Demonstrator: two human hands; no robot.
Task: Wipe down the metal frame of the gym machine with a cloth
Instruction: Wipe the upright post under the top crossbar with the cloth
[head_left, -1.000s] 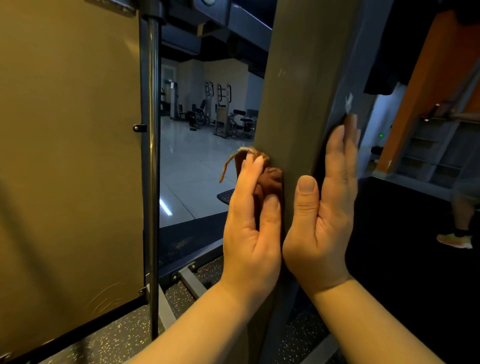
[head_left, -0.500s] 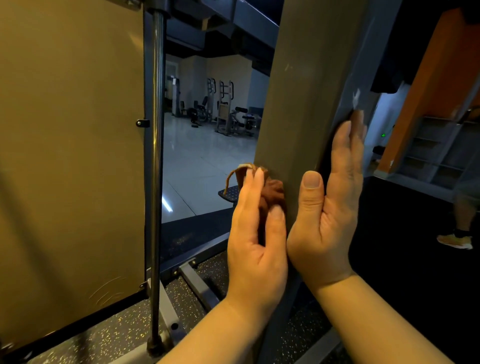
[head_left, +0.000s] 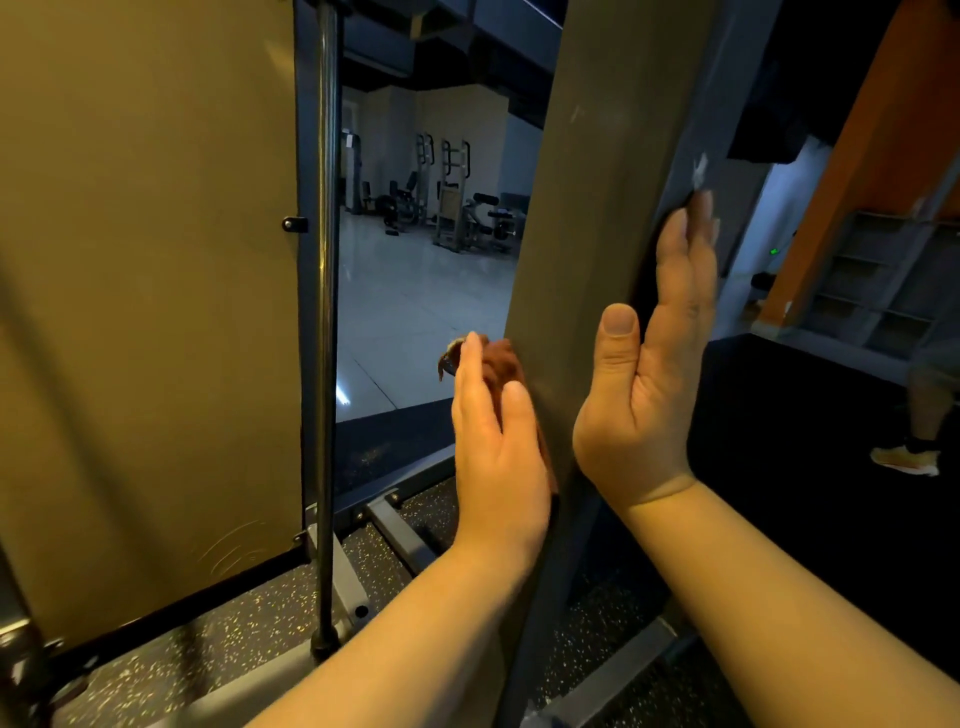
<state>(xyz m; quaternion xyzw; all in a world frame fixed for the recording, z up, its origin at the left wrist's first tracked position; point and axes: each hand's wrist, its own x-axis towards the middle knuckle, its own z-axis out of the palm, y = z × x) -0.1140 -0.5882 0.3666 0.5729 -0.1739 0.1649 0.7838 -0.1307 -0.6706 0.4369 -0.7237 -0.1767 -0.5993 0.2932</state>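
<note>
The left grip (head_left: 498, 452), fingers straight, pressed the cloth (head_left: 500, 362) against the left face of the post (head_left: 587, 234); the right grip (head_left: 644, 389) lay flat-palmed, holding nothing, on the opposite face.

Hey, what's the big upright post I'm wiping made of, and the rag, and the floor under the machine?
Upright post: looks like painted metal, matte grey-olive, with flat faces and a white chipped scuff on its side.
Rag: soft fabric, reddish-brown, bunched up with a frayed end.
Floor: probably rubber matting, black with pale speckles.
</note>
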